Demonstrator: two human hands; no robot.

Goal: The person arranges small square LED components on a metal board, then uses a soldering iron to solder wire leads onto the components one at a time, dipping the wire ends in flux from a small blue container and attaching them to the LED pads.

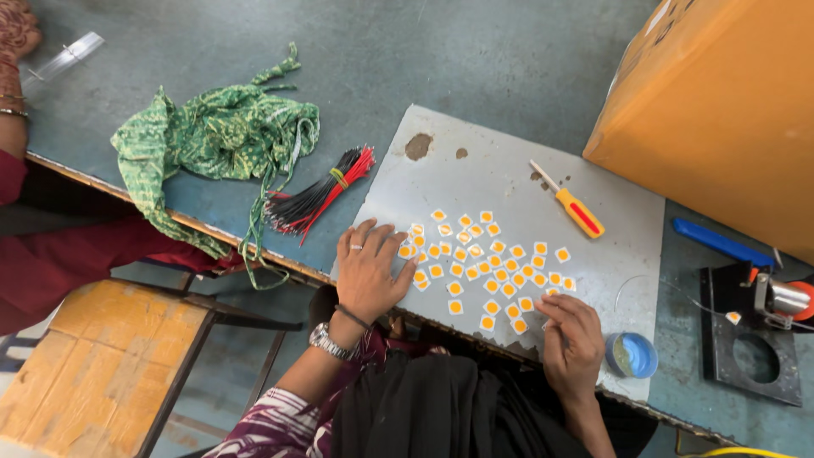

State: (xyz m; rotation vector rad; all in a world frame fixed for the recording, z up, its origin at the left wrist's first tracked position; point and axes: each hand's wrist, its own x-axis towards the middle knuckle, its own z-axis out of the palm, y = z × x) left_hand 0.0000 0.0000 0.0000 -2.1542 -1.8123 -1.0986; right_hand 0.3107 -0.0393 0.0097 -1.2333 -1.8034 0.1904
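On a grey metal sheet [593, 246] over the bench, small yellow-centred square chips [487, 267] lie scattered between the flat, spread left hand [370, 271] and the curled right hand [572, 339], nearest the right fingertips, whose grasp I cannot tell.

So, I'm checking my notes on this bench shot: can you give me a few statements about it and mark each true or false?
1. The left hand lies flat on the grey metal sheet, beside the small yellow-centred squares. True.
2. The screwdriver has a blue handle. False: it is yellow with red.
3. The bundle of red and black wires lies left of the sheet. True.
4. The right hand holds the screwdriver. False: it is at the sheet's near edge, by the squares.
5. The green cloth covers the squares. False: it lies apart, to the left.
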